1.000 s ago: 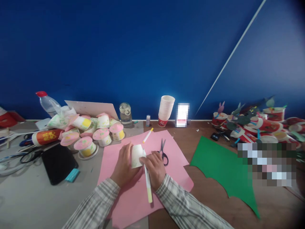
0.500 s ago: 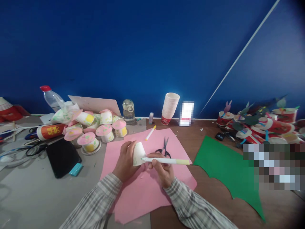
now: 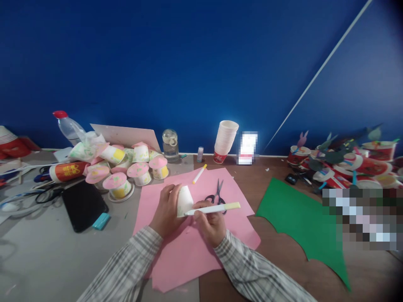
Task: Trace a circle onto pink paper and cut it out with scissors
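Observation:
A white paper cup (image 3: pixel 185 200) is held tilted in my left hand (image 3: pixel 166 210), its fingers wrapped round the far side. Faint green marks show along the cup's lower part. My right hand (image 3: pixel 210 224) grips a white marker (image 3: pixel 209 209) with a pale yellow end, and its tip is at the cup's lower edge. Beneath both hands lies pink paper (image 3: pixel 185 268). Scissors (image 3: pixel 218 195) with dark handles rest on the paper just beyond my right hand. A second marker (image 3: pixel 199 174), white and yellow, lies near the paper's far edge.
Decorated cups with pink tops (image 3: pixel 138 173) crowd the left side beside a black tablet-like slab (image 3: pixel 83 205). A glass jar (image 3: pixel 170 147), a glue stick (image 3: pixel 200 154) and a stack of paper cups (image 3: pixel 226 140) stand along the wall. Green paper (image 3: pixel 299 222) lies right, before red cup crafts (image 3: pixel 362 163).
The marker in my right hand has shifted left and slightly down along the cup, and its back end has tilted up. My left hand still holds the cup in nearly the same place.

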Available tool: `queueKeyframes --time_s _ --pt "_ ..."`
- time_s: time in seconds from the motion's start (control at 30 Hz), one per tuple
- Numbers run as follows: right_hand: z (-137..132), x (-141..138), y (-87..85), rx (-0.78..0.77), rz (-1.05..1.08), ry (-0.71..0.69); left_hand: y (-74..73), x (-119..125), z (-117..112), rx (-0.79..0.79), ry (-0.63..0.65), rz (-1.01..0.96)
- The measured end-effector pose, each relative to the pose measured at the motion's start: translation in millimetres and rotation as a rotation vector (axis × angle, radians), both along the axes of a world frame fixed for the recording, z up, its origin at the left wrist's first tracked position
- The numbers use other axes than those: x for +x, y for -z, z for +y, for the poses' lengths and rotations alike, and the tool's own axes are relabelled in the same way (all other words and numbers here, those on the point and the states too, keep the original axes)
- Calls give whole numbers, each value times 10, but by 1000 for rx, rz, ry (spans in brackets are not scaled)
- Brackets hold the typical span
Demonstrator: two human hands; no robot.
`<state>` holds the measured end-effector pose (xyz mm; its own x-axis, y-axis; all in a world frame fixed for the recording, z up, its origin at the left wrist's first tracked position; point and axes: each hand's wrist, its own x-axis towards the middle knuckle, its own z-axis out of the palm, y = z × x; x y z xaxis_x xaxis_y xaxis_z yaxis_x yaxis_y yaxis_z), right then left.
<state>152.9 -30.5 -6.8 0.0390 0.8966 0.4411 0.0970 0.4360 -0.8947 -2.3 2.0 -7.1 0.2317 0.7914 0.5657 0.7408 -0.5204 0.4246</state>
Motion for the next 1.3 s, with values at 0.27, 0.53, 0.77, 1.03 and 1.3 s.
queueKeyframes --time_s 0.27,0.53,0.77,1.03,1.3 --pt "-10 -24 -67 91 -70 6 -17 8 0 6 -8 27" --pt "-8 -25 -50 85 -94 13 -18 12 1 6 0 20" --pt "-1 -19 -49 66 -84 25 -13 9 -3 33 -7 35" --pt "13 24 -5 1 -15 5 -10 12 -8 36 -11 37" --pt "-4 1 -24 10 -50 17 -7 16 -2 40 -7 34"
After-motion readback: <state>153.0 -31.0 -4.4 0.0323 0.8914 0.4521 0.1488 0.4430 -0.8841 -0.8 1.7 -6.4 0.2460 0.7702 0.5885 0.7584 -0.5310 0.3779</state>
